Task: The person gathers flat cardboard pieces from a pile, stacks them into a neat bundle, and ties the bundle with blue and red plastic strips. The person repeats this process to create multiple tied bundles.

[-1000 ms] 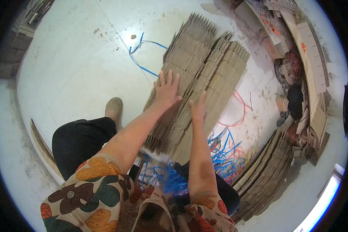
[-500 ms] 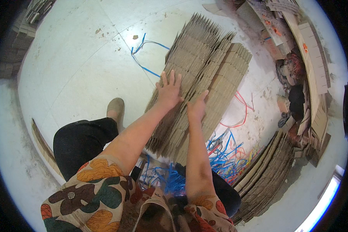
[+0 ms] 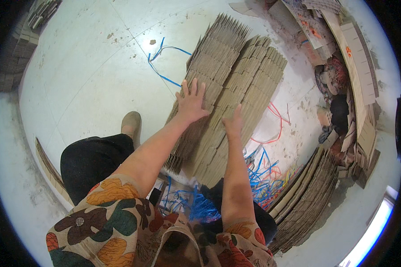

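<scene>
1. Left hand [image 3: 192, 104] lies spread and unclenched on the left stack [image 3: 218, 49] of cardboard, probably to steady its packed edges
2. Right hand [image 3: 233, 122], fingers extended and clasping nothing, rests on the right stack [image 3: 259, 66], perhaps bracing it
3. Both stacks lie side by side on the floor [image 3: 89, 89] before the person, likely for two-handed reach
4. Blue strap [image 3: 165, 79] emerges left, red strap [image 3: 281, 127] right; any run beneath is hidden
</scene>
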The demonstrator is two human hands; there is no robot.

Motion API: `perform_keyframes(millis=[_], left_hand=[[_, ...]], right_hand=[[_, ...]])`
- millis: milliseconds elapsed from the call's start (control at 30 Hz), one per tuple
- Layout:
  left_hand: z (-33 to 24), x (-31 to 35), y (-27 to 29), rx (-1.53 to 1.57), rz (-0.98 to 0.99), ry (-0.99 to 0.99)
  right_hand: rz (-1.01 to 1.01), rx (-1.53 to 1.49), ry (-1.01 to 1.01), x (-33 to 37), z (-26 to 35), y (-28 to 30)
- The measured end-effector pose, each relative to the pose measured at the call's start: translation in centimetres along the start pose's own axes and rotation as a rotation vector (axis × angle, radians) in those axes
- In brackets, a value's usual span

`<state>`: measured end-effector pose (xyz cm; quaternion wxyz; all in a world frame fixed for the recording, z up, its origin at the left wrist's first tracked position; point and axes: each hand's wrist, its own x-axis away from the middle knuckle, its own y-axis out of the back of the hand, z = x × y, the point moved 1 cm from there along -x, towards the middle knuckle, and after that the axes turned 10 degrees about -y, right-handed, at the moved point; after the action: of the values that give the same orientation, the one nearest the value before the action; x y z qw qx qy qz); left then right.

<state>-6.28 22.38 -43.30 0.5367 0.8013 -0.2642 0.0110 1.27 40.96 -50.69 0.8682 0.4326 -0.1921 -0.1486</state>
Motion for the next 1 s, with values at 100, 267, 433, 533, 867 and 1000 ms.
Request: perform_keyframes(millis=[100,267,433,533,867,1000], left_hand=[[-0.5,0.3,-0.3,0.007,0.011,-0.005],[-0.8,0.5,-1.1,0.024,0.015,-0.012],[-1.4,0.0,-0.6,0.031,0.041,-0.014],[-0.8,0.2,-0.5,0.031,0.034,-0.012],[-0.3,0.2,0.1,0.019,0.024,0.007],[-0.6,0.2,-0.5,0.003,0.029,-0.005]], right_hand=[[0.081,-0.026,-0.101,0.5,2.0,0.2],[0.209,-0.094,-0.224,1.2,3.5,1.0],[0.122,-0.072,-0.133,0.5,0.4,-0.1],[0.158,-0.056,-0.211,0.8,1.4,0.1],[0.152,0.064,-0.316,1.7,5.8,0.2],[0.103,0.061,-0.292,3.7,6.4,0.5]])
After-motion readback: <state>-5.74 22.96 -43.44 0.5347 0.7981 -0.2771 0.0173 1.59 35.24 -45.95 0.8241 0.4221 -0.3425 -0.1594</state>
